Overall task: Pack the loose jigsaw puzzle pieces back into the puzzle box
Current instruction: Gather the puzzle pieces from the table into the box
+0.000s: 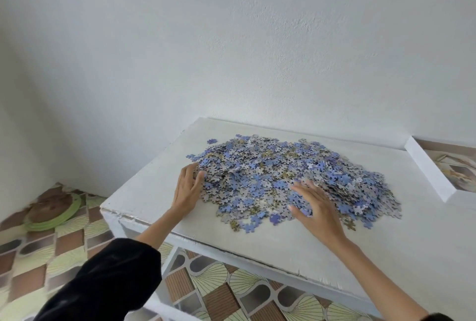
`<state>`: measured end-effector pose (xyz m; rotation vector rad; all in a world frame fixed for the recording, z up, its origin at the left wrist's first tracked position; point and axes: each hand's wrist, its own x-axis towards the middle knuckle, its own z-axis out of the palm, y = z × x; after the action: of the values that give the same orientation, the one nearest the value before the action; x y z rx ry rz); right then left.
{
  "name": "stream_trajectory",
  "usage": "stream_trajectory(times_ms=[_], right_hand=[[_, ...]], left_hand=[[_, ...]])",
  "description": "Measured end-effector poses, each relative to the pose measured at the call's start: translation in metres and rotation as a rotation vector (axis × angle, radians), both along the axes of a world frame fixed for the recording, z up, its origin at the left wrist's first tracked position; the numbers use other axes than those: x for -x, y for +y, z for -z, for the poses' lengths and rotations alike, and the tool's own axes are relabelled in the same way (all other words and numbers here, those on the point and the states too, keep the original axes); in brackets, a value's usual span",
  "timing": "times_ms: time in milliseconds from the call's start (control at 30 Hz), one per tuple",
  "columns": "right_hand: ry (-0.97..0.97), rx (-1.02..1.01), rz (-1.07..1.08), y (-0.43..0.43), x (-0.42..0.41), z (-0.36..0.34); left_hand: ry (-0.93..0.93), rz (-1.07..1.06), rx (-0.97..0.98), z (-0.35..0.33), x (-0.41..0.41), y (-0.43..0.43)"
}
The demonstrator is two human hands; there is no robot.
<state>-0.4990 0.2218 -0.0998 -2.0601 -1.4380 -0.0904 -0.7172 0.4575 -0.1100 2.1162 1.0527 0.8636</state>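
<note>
A wide heap of loose jigsaw pieces (291,176), blue, grey and tan, covers the middle of a white table (159,191). My left hand (186,188) rests flat at the heap's left edge, fingers spread and touching the outer pieces. On the near right part of the heap lies my right hand (313,207), palm down, fingers apart. Neither hand holds anything. The open white puzzle box (428,170) sits at the table's right end, cut off by the frame edge, with pale printed paper inside.
The table stands against a white wall. Its chipped front edge (231,249) runs diagonally below my arms. On the patterned tile floor at the left lies a green plate (52,213) with a brown lump on it.
</note>
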Motion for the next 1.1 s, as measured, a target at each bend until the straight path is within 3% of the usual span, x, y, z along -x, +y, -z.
stream_trajectory(times_ms=[100,400,800,1100], right_hand=[[-0.037,0.009,-0.141,0.016,0.026,-0.010],[-0.258,0.336,-0.468,0.075,0.095,0.012],[-0.281,0.244,-0.365,0.108,0.076,0.017],[-0.302,0.104,-0.156,0.113,0.071,0.025]], left_hand=[[-0.063,-0.017,0.006,-0.003,0.006,0.010],[-0.153,-0.122,0.093,-0.006,0.012,0.028],[0.114,0.043,-0.091,0.009,0.000,0.053],[-0.011,0.003,-0.009,0.002,-0.006,0.059]])
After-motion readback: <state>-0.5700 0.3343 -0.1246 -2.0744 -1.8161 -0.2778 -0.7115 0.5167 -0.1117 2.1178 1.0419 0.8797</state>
